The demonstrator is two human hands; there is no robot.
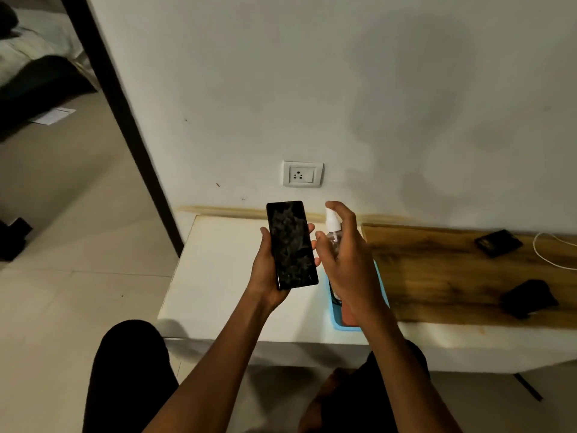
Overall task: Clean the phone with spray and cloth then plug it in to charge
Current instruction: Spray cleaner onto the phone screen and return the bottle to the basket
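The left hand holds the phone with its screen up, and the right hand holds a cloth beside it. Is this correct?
Not quite. In the head view the left hand does hold the phone screen up, but the right hand holds a spray bottle beside it, not a cloth.

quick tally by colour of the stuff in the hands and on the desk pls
Black: 3, the phone in the left hand, plus two dark items on the wood
White: 1, cable
Clear with white top: 1, spray bottle in the right hand
Blue: 1, tray
Total: 6
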